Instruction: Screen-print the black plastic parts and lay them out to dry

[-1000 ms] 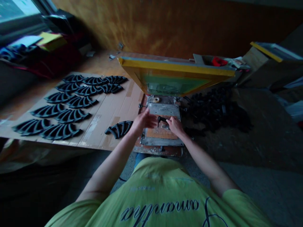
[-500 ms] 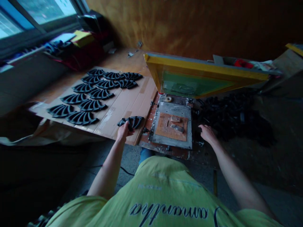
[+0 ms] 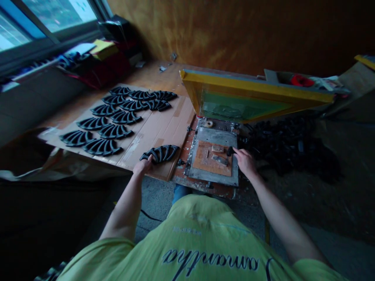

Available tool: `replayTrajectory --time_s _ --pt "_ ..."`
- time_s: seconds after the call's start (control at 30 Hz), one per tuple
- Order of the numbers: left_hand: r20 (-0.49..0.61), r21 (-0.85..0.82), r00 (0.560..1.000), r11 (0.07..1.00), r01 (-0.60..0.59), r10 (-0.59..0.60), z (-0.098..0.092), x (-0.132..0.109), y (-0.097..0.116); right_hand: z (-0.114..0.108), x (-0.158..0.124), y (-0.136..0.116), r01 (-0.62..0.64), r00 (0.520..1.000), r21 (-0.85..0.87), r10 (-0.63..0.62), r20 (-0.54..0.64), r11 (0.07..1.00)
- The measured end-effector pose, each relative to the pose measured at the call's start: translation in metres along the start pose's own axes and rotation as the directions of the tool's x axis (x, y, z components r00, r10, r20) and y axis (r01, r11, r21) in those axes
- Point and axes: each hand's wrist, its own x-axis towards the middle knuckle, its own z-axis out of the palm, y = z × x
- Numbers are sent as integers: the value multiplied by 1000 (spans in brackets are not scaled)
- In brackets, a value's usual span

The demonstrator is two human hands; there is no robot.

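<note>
At the near edge of the cardboard sheet, my left hand (image 3: 143, 165) is closed at the left end of a fanned row of black curved pieces (image 3: 164, 153), thumb and fingers pinching the end piece. My right hand (image 3: 245, 162) pinches a small black piece (image 3: 230, 151) above the right edge of a brown board (image 3: 200, 166). That board lies on a grey metal plate (image 3: 193, 173) and carries small blocks (image 3: 219, 159). Behind the plate, a yellow-edged screen frame (image 3: 258, 86) with a green mesh stands tilted up.
More fanned rows of black pieces (image 3: 115, 131) cover the left part of the cardboard (image 3: 152, 127). A dark heap of black pieces (image 3: 293, 148) lies to the right. A tape roll (image 3: 209, 123) rests behind the plate. Clamp knobs (image 3: 181, 162) stick out at the plate's left side.
My right hand has moved left from beside the heap to the brown board, a black piece now showing in its fingers. My left hand has shifted left along the row, which now shows longer.
</note>
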Motion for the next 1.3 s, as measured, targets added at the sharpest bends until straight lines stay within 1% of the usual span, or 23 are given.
replayTrajectory --time_s 0.03,0.07,0.1,0.13,0.17,0.2,0.27,0.3,0.37,0.47,0.53,0.63,0.7,0.8,0.87,0.97,1.1,1.2,1.3 --pt "-72 63 997 998 6 -2 3 -9 3 4 3 -16 66 998 25 -66 6 998" --pt "-150 135 988 990 41 -21 8 -19 8 8 6 -30 117 993 40 -118 14 992" --pt "-219 191 975 979 75 -32 15 -30 14 13 8 -43 153 988 44 -154 25 987" --pt "-261 224 965 972 68 -8 23 -41 20 16 10 -53 176 983 38 -178 36 984" --pt "-278 251 960 967 40 33 32 -51 27 19 12 -60 192 980 26 -193 46 981" --pt "-273 276 959 961 2 76 40 -59 34 22 14 -66 203 977 11 -204 55 979" --pt "-239 330 961 942 -56 141 54 -68 46 24 18 -71 235 970 -17 -233 73 972" --pt "-228 358 961 931 -67 156 59 -69 50 25 20 -73 253 965 -29 -250 78 967" --pt "-219 394 964 917 -52 148 64 -66 57 27 23 -75 285 958 -48 -281 63 957" --pt "-209 418 970 908 -24 122 67 -56 61 34 22 -76 313 948 -77 -316 -28 947" --pt "-189 420 977 907 -13 101 69 -48 60 41 19 -74 343 931 -99 -352 -94 934" --pt "-178 419 982 908 14 67 71 -36 56 51 16 -66 395 900 -122 -410 -149 910" --pt "-177 414 980 910 -5 86 69 -26 50 56 15 -60 419 882 -124 -436 -179 899" --pt "-148 404 968 906 -126 201 58 -1 43 61 15 -55 431 868 -119 -447 -216 895" --pt "-111 395 951 890 -226 290 46 26 43 63 14 -55 423 870 -115 -438 -227 899" --pt "-54 383 915 855 -350 399 28 78 50 64 11 -57 395 881 -118 -412 -232 911" --pt "35 390 869 793 -467 494 8 154 64 64 8 -59 374 892 -136 -396 -218 917" --pt "106 417 837 741 -527 536 -7 206 66 65 7 -59 372 889 -160 -400 -223 915" --pt "169 448 828 706 -548 535 -23 249 61 67 6 -58 359 890 -191 -396 -224 914"
